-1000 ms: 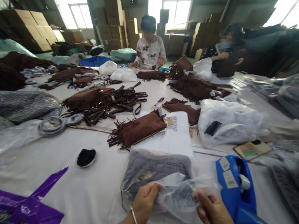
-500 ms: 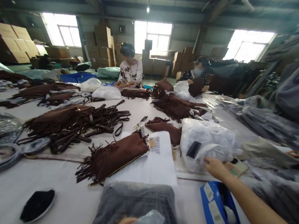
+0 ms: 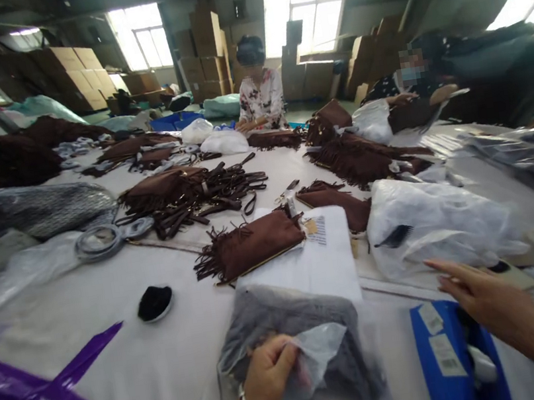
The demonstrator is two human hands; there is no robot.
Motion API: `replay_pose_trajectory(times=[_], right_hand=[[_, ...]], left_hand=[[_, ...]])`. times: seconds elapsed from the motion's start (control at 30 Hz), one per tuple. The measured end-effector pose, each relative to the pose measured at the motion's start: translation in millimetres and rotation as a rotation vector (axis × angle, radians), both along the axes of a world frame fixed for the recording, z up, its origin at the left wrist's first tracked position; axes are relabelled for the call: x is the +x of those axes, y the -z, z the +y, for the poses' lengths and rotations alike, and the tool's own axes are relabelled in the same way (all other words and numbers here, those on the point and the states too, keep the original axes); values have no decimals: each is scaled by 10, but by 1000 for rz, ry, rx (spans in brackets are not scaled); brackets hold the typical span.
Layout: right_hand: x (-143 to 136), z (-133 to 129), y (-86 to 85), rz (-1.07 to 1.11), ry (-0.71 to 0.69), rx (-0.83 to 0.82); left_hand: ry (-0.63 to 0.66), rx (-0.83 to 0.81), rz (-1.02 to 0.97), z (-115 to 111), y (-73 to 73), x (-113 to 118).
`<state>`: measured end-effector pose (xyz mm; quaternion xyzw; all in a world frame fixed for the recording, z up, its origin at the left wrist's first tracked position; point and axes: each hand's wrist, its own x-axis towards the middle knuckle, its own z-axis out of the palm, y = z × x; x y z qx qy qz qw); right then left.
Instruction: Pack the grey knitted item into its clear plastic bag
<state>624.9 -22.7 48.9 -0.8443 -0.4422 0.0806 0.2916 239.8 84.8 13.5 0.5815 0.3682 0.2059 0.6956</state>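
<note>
L hand (image 3: 268,380) pinches flap of clear plastic bag (image 3: 320,352) w/ grey fabric item inside, near table edge. R hand (image 3: 477,295), fingers spread, empty, hovers over blue tape dispenser (image 3: 446,360).

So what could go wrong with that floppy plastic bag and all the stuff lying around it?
The left hand pinches only one thin edge of the clear plastic bag, so the grey item under it might slide or the film might tear. The right hand hovers open above the blue tape dispenser and might knock it.
</note>
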Motion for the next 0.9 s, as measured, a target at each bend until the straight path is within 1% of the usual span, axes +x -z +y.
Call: replay_pose_trajectory(times=[0.03, 0.07, 0.1, 0.13, 0.17, 0.23, 0.27, 0.3, 0.33, 0.4, 0.43, 0.47, 0.53, 0.63, 0.67, 0.7, 0.77, 0.83, 0.87, 0.9], right_hand=[[-238, -143, 17, 160, -3, -61], [-516, -270, 55, 396, -45, -90], [-822, -373, 112, 648, -137, -94], [-1140, -445, 181, 854, -230, -101], [-1453, -482, 255, 969, -276, -68], [-2000, -457, 379, 1139, -275, 47], [-2217, -408, 413, 1221, -225, 106], [-2390, -347, 424, 1284, -133, 169], [-2522, -283, 414, 1343, -31, 234], [-2677, -178, 356, 1431, 165, 355], [-2712, -147, 323, 1457, 220, 400], [-2727, -136, 294, 1474, 238, 425], [-2726, -175, 262, 1467, 220, 428], [-2756, -359, 265, 1248, 183, 307], [-2799, -436, 272, 1166, 162, 244], [-2863, -511, 280, 1097, 117, 172], [-3037, -627, 290, 1042, -45, 20], [-3221, -655, 296, 946, -299, -87], [-3291, -625, 300, 862, -410, -102], [-3337, -563, 308, 771, -487, -82]], left_hand=[[-13, -71, -38, -52, -1, 10], [-26, -145, -79, -106, -1, 18], [-34, -206, -114, -160, -1, 20], [-36, -241, -137, -211, -4, 14], [-26, -248, -146, -258, -10, -2], [21, -184, -119, -343, -30, -66], [52, -124, -86, -384, -43, -113], [85, -54, -44, -425, -58, -168], [121, 18, 2, -466, -73, -228], [201, 148, 91, -546, -98, -359], [240, 207, 121, -578, -103, -428], [278, 281, 135, -602, -100, -501], [355, 525, 115, -613, -60, -660], [471, 971, 103, -541, 76, -911], [491, 1084, 127, -501, 127, -982], [489, 1160, 155, -459, 169, -1040], [430, 1207, 177, -378, 204, -1102], [327, 1179, 145, -313, 157, -1091], [265, 1160, 125, -290, 110, -1066], [210, 1153, 103, -274, 54, -1035]])
